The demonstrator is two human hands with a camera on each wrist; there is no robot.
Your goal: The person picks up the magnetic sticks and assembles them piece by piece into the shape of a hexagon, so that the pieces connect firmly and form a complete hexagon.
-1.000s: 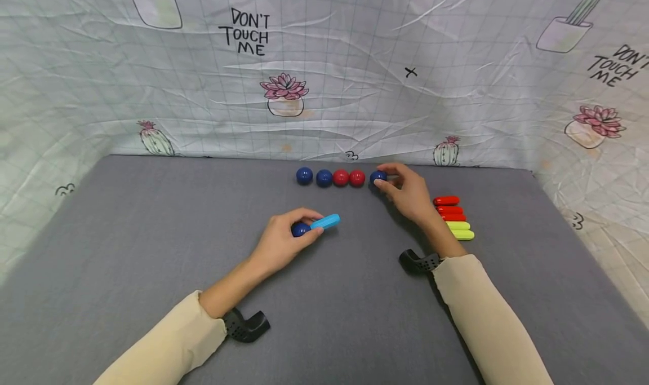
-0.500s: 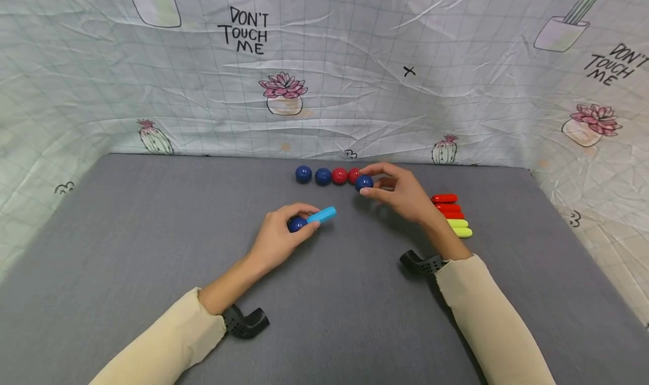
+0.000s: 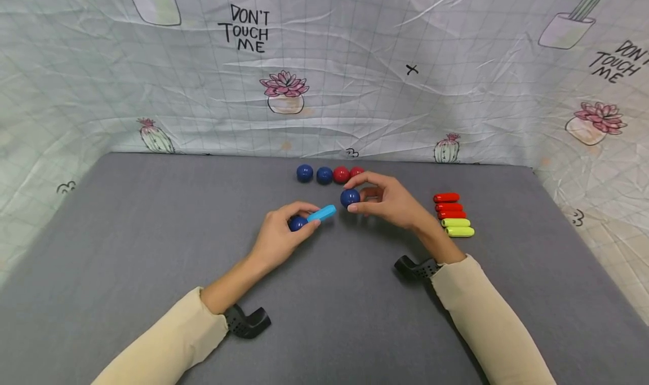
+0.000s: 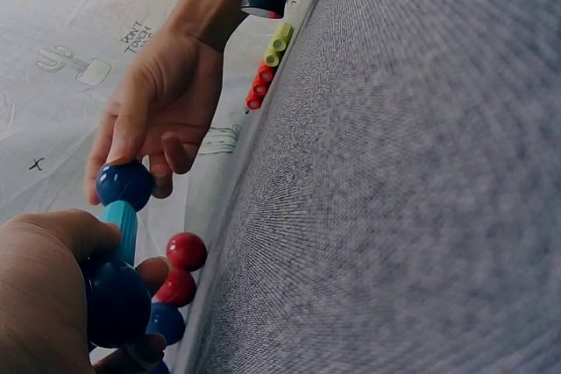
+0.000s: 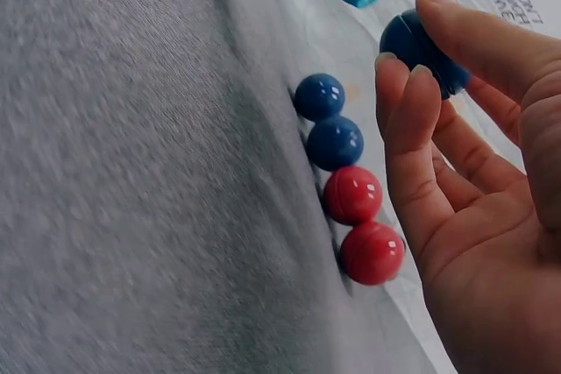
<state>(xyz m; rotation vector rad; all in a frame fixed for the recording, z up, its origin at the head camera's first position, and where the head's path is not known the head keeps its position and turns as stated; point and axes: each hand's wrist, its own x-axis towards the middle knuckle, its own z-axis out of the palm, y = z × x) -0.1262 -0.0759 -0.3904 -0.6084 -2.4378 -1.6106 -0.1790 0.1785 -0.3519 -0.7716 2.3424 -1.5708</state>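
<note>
My left hand [image 3: 274, 235] grips a light blue rod [image 3: 323, 213] together with a dark blue ball [image 3: 297, 223] at the rod's near end. The rod's free end tilts up to the right, and the right wrist view shows a small round recess in it. Between thumb and fingertips, my right hand [image 3: 392, 203] pinches another dark blue ball [image 3: 350, 198], just right of that free end. A narrow gap parts this ball from the rod in the right wrist view [image 5: 425, 54]. Both hands are above the grey tabletop.
Along the back edge, two blue balls [image 3: 305, 173] and two red balls [image 3: 341, 175] stand in a row, the rightmost partly behind my right hand. Red rods [image 3: 448, 207] and yellow rods [image 3: 459, 231] lie stacked side by side at right. A printed cloth [image 3: 355, 92] hangs behind the grey table [image 3: 152, 233].
My right hand has taken the blue ball from the right end of the back row and carried it left and forward to the rod. The left hand has barely moved.
</note>
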